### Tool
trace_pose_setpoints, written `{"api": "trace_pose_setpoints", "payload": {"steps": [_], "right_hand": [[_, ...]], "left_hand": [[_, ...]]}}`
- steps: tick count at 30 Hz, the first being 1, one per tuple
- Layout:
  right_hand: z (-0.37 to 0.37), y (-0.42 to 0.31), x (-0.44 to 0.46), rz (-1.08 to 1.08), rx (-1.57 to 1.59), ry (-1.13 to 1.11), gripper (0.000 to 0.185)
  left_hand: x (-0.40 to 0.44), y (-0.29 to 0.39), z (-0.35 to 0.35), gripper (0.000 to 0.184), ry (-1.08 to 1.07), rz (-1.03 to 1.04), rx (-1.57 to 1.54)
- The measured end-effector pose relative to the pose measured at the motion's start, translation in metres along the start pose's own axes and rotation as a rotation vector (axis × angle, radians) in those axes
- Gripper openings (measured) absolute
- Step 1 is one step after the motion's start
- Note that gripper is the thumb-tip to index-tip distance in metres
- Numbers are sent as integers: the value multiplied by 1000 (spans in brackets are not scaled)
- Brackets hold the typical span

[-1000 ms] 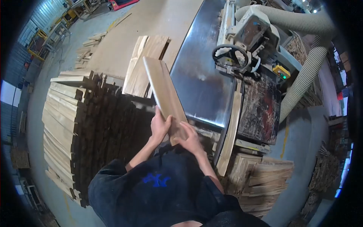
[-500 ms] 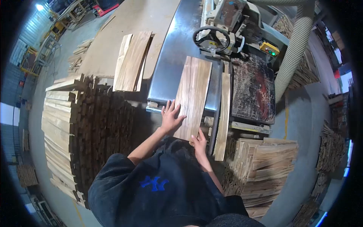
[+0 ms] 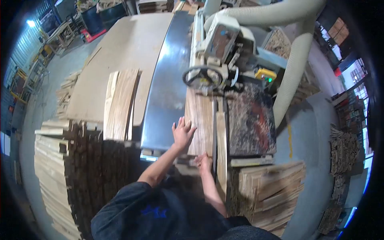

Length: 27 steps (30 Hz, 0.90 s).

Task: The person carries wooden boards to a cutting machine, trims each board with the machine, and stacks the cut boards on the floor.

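Note:
A wooden board (image 3: 202,124) lies lengthwise on the shiny metal table (image 3: 162,100) of a woodworking machine (image 3: 222,44). Its far end reaches under the machine's black handwheel (image 3: 203,78). Fingers spread, my left hand (image 3: 184,134) rests at the board's left edge. My right hand (image 3: 204,163) is closed at the near end, with its fingers curled against the board. Just right of the board runs a narrow wooden strip (image 3: 221,148) along the guide. The blade is hidden from view.
Several boards (image 3: 122,104) lie on the tan side table (image 3: 128,40). Stacked wood stands to the left (image 3: 52,180) and right (image 3: 276,188). A thick pale hose (image 3: 294,76) curves down beside a yellow control box (image 3: 265,75) with a green light.
The board has moved forward until its far end is beneath the machine. Both hands have travelled with it, and the right fingers have curled in at its near end. The view has shifted.

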State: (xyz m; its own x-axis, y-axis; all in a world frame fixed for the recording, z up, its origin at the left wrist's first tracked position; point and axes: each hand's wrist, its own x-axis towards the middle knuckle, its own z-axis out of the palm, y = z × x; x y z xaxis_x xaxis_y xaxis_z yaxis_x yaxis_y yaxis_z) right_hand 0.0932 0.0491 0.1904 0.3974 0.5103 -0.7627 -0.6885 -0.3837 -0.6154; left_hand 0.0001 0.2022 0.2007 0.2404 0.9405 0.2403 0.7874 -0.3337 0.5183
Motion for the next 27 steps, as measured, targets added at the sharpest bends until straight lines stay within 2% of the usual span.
{"api": "trace_pose_setpoints", "payload": {"steps": [2, 5, 8, 11, 13, 15, 16, 17, 19, 20, 21, 22, 24, 26, 27], "right_hand": [[6, -10, 18, -1, -83, -47, 41], [25, -24, 49, -53, -141, 6, 43], [48, -40, 69, -8, -90, 28, 44], [68, -49, 68, -165, -127, 146, 43], [80, -63, 75, -96, -98, 177, 46], [84, -73, 92, -32, -92, 180, 47], [85, -80, 99, -11, -77, 146, 49], [87, -83, 106, 11, -61, 109, 50], [88, -87, 121, -3, -57, 49, 52], [89, -91, 128, -4, -41, 13, 52], [95, -97, 135, -2, -61, 43, 52], [103, -102, 140, -2, -81, 77, 52], [124, -109, 144, -22, -61, 110, 50], [139, -117, 146, -93, -96, 174, 49], [138, -121, 154, -97, -105, 105, 48]], "left_hand": [[18, 0, 5, 50, 70, 4, -33], [57, -4, 14, 46, 137, 11, -33], [88, -10, 19, 43, 155, 4, -75], [112, -13, 30, 38, 190, -8, -121], [129, -37, 28, 37, 200, -17, -152], [155, -68, 17, 32, -88, 138, -326], [167, -92, 7, 23, -168, 209, -546], [173, -106, -25, 20, -170, 192, -515], [174, -142, -82, 30, 202, 191, -303], [173, -174, -81, 32, 377, 80, -255], [170, -189, -104, 34, 417, -76, -129], [175, -221, -97, 41, 476, -128, -56], [191, -239, -104, 49, 462, -222, -81], [222, -236, -93, 52, 447, -185, -113], [236, -227, -83, 56, 436, -154, -148]]}}
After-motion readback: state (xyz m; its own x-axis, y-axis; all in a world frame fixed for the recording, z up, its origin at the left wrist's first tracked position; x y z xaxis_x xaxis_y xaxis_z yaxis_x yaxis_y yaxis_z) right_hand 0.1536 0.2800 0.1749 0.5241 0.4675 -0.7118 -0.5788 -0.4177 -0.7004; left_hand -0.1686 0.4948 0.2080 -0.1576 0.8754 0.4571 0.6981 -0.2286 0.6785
